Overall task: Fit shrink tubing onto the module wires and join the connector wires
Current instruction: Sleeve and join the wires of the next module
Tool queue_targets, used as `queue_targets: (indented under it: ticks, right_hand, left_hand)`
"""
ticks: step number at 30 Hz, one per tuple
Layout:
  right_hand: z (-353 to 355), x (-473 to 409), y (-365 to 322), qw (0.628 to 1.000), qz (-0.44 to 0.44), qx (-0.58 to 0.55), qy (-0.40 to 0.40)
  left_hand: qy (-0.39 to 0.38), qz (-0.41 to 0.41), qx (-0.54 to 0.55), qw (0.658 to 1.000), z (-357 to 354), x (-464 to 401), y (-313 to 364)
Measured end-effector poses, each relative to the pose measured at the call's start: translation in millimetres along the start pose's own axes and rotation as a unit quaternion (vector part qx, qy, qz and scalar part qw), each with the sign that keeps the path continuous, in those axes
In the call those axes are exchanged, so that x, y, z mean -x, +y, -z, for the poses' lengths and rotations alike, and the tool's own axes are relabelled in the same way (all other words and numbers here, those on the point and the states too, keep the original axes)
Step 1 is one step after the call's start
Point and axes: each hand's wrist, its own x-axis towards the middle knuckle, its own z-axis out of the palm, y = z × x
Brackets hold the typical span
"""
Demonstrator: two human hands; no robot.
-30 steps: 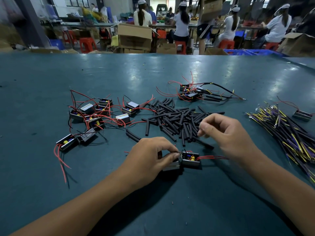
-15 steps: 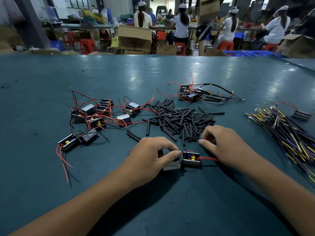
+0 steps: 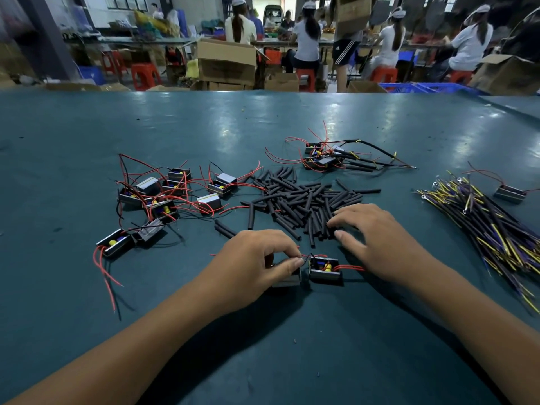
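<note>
Now the left hand (image 3: 257, 264) is pinching a module wire beside the open module (image 3: 325, 270) — components facing up, red leads running rightward. Right hand (image 3: 377, 241) is lying flat, fingers spread, touching the shrink tubing pile (image 3: 304, 200).

Beyond the far edge of the teal table (image 3: 175, 127), cardboard boxes (image 3: 226, 64) sit stacked on the floor, with red plastic stools (image 3: 145, 76) to their left and a blue crate (image 3: 423, 87) off to the right. Several people in white caps (image 3: 305, 33) sit with their backs turned at a long bench further back. One person (image 3: 346, 48) in dark striped shorts stands among them, holding a cardboard box (image 3: 352, 13) up high.
</note>
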Motion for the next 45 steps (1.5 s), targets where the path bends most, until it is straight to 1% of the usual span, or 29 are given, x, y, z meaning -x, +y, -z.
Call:
queue_targets:
  ticks: [3, 5, 7, 8, 10, 13, 16, 20, 22, 24, 26, 38, 41, 45]
  right_hand:
    - [4.6, -7.2, -9.8, 0.999, 0.026, -0.016, 0.017]
    - [5.3, -20.3, -19.1, 0.998, 0.055, -0.011, -0.008]
    - [3.5, -36.3, -25.2, 0.996, 0.066, 0.038, -0.055]
    - [2.7, -43.2, -26.5, 0.993, 0.059, 0.067, -0.076]
    - [3.0, -51.6, -23.7, 0.992, 0.032, 0.080, -0.094]
    - [7.1, -53.0, -10.3, 0.994, -0.001, 0.075, -0.084]
    - [9.8, -49.3, -1.9, 0.996, -0.041, 0.040, -0.071]
    - [3.9, -54.6, -9.0, 0.998, -0.034, -0.023, -0.046]
    - [-0.6, -62.1, -17.4, 0.997, -0.036, -0.009, -0.063]
    - [-2.9, -68.6, -23.9, 0.993, -0.057, 0.032, -0.094]
    - [-2.9, -72.1, -25.5, 0.989, -0.074, 0.049, -0.118]
    - [10.8, -75.6, -13.8, 0.979, -0.078, 0.019, -0.189]
    - [15.1, -73.6, -10.3, 0.979, -0.084, 0.019, -0.183]
    - [9.4, -73.8, -14.7, 0.986, -0.090, 0.004, -0.143]
  left_hand:
    - [-0.005, -0.010, -0.011, 1.000, 0.8, 0.0, 1.0]
    - [-0.006, -0.017, -0.025, 1.000, 0.3, -0.5, 1.1]
    - [-0.006, -0.017, -0.029, 0.999, 0.0, -0.9, 1.1]
    - [-0.007, -0.017, -0.027, 0.999, 0.1, -0.7, 1.4]
    - [-0.008, -0.015, -0.022, 1.000, 0.7, 0.0, 2.4]
    - [-0.007, -0.013, -0.029, 0.999, 0.1, 0.6, 2.8]
    - [-0.006, -0.012, -0.031, 0.999, -0.3, 0.5, 1.6]
    - [-0.007, -0.016, -0.029, 0.999, -1.8, 0.6, 0.9]
    - [-0.006, -0.014, -0.030, 0.999, -2.0, 0.4, 0.2]
    - [-0.007, -0.012, -0.030, 0.999, -2.1, 0.2, 0.1]
    - [-0.008, -0.013, -0.029, 0.999, -1.9, 0.0, 0.0]
    - [-0.004, -0.020, -0.025, 0.999, -4.4, 0.6, -0.3]
    - [-0.005, -0.021, -0.026, 0.999, -4.1, 0.8, 0.1]
    - [-0.005, -0.021, -0.026, 0.999, -4.9, 0.1, -1.6]
